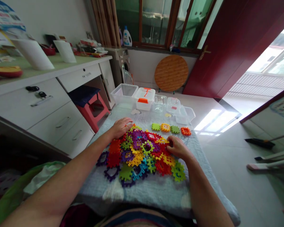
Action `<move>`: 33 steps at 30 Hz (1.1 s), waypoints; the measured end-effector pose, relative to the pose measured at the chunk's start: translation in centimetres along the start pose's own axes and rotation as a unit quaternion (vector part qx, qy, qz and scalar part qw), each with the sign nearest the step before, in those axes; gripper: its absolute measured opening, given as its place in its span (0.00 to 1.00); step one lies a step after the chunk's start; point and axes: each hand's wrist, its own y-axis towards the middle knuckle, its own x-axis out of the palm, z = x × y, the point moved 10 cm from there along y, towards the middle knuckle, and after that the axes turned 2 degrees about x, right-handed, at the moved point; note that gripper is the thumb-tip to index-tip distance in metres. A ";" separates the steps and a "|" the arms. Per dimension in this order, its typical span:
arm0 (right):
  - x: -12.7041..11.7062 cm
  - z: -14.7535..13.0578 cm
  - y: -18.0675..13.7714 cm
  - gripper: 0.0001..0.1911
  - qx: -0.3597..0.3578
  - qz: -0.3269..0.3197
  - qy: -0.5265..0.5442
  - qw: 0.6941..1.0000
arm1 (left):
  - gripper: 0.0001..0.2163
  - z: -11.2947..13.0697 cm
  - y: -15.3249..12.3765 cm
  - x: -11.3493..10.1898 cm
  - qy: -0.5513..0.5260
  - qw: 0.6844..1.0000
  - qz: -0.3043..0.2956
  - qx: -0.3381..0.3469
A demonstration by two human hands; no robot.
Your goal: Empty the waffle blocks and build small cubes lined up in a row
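Observation:
A heap of colourful plastic interlocking building blocks [137,143], notched along their edges, lies on the cloth-covered table [156,192]. My left hand [122,127] rests at the back left of the heap, fingers stretched over the blocks; their tips are partly hidden. At the right side of the heap, my right hand [178,147] touches red and yellow blocks, thumb and fingers apart. Behind the heap stand a light green block [156,127], a yellow block [165,127], a green block [174,129] and an orange block [186,131], spaced in a row.
Along the table's far end are an uncovered clear bin [124,94], a lidded box with orange latches [145,98] and smaller clear containers [160,103]. A red stool [94,108] stands left, by a white desk [82,71]. A round wooden tabletop [171,73] leans on the back wall.

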 end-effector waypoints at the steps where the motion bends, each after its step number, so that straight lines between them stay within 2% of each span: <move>1: 0.0 0.0 0.0 0.07 -0.003 -0.001 0.006 1.000 | 0.25 -0.6 1.4 1.1 0.003 0.999 -0.038 0.002; 3: 0.0 0.0 -0.1 0.07 -0.011 -0.004 0.017 1.000 | 0.25 -0.8 3.3 3.0 0.003 0.994 -0.107 0.021; 5: -0.1 -0.1 -0.1 0.07 -0.018 -0.004 0.025 1.000 | 0.24 -0.5 4.3 3.8 0.002 0.990 -0.139 0.038; 9: -0.6 -0.2 -0.2 0.07 -0.026 0.004 0.024 0.999 | 0.26 -0.8 4.4 3.5 0.008 0.989 -0.142 0.034; 16: -1.3 1.1 -0.4 0.06 0.001 -0.016 0.073 0.997 | 0.29 -2.0 2.1 2.7 -0.019 0.988 -0.153 0.000; 18: -1.7 1.9 -0.5 0.07 0.018 -0.013 0.092 0.996 | 0.29 -2.1 1.2 1.8 -0.032 0.992 -0.125 -0.004; 20: -2.2 2.8 -0.5 0.08 0.030 0.004 0.106 0.994 | 0.29 -2.8 0.0 0.3 -0.051 0.996 -0.072 -0.025; 22: -2.8 3.6 -0.5 0.08 0.040 0.030 0.118 0.992 | 0.30 -4.3 -1.5 -1.1 -0.069 0.996 -0.020 -0.061; 25: -4.0 4.6 -0.6 0.10 0.051 0.089 0.133 0.986 | 0.32 -7.4 -3.9 -1.9 -0.102 0.987 0.024 -0.122; 28: -5.5 4.8 -0.9 0.09 0.053 0.165 0.136 0.975 | 0.32 -9.5 -5.3 -1.4 -0.145 0.976 0.029 -0.162; 30: -6.3 4.3 -1.2 0.08 0.042 0.205 0.114 0.971 | 0.31 -9.6 -5.5 -0.7 -0.179 0.969 0.024 -0.168; 32: -6.2 3.2 -1.2 0.07 0.016 0.203 0.079 0.976 | 0.30 -8.9 -5.5 -0.3 -0.204 0.965 0.029 -0.163; 33: -5.7 2.6 -1.0 0.06 0.001 0.180 0.063 0.982 | 0.30 -8.5 -5.4 -0.1 -0.212 0.963 0.034 -0.160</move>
